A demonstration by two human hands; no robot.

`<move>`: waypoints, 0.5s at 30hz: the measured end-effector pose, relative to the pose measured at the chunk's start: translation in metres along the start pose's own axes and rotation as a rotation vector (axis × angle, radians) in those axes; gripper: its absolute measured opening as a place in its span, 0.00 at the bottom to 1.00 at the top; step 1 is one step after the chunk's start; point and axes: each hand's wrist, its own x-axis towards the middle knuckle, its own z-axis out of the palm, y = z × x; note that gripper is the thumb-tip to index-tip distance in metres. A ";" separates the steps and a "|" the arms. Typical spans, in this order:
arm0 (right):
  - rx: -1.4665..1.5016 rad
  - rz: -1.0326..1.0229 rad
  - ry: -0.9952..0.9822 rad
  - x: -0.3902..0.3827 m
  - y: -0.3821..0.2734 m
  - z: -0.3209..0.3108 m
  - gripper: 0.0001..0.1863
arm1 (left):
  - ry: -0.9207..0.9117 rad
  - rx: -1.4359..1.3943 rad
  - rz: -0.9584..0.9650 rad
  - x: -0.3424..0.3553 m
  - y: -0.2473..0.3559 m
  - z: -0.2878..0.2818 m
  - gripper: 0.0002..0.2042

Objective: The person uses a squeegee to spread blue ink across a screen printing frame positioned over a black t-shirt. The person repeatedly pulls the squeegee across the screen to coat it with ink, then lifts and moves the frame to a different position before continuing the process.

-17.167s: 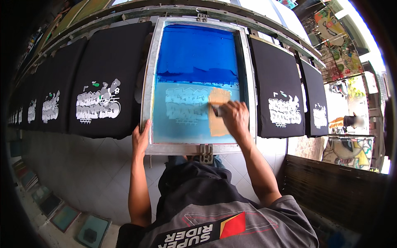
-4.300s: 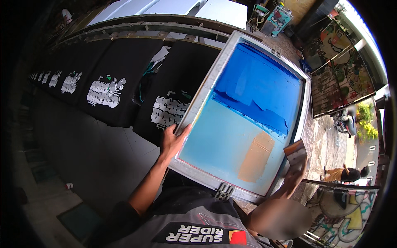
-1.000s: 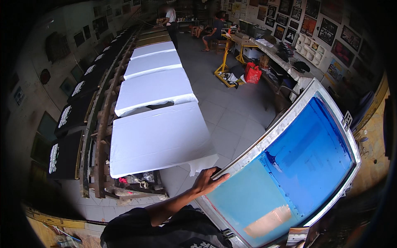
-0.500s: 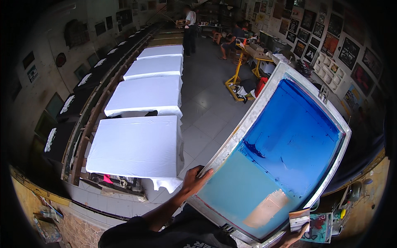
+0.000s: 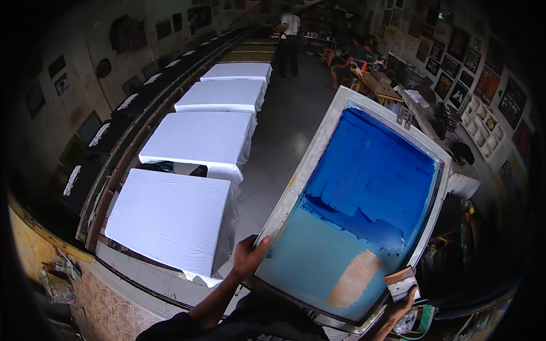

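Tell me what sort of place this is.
Probably a fabric screen-printing workshop. The left hand grips a framed printing screen with blue ink; the right hand holds what looks like a squeegee. White fabric-covered boards stand in a row.

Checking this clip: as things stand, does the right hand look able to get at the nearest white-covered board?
Probably not: the right hand holds a squeegee, and the screen frame lies between it and the nearest white-covered board.
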 end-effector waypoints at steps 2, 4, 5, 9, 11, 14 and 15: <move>0.003 -0.043 -0.029 0.036 0.008 0.052 0.33 | 0.003 -0.040 0.011 0.047 0.012 0.007 0.33; 0.017 -0.036 -0.032 0.081 0.019 0.055 0.33 | 0.007 -0.074 0.020 0.084 0.031 0.024 0.33; 0.022 -0.033 -0.031 0.102 0.025 0.054 0.33 | -0.005 -0.088 0.026 0.103 0.035 0.031 0.33; 0.051 0.005 -0.040 0.146 0.037 0.090 0.33 | -0.026 -0.120 0.027 0.161 0.049 0.037 0.31; 0.058 -0.027 -0.025 0.175 0.059 0.121 0.33 | -0.038 -0.138 0.045 0.202 0.059 0.044 0.31; 0.069 0.008 -0.009 0.179 0.081 0.126 0.32 | -0.049 -0.208 0.020 0.227 0.052 0.035 0.31; 0.118 0.009 -0.033 0.192 0.092 0.142 0.32 | -0.052 -0.130 -0.003 0.246 0.063 0.033 0.31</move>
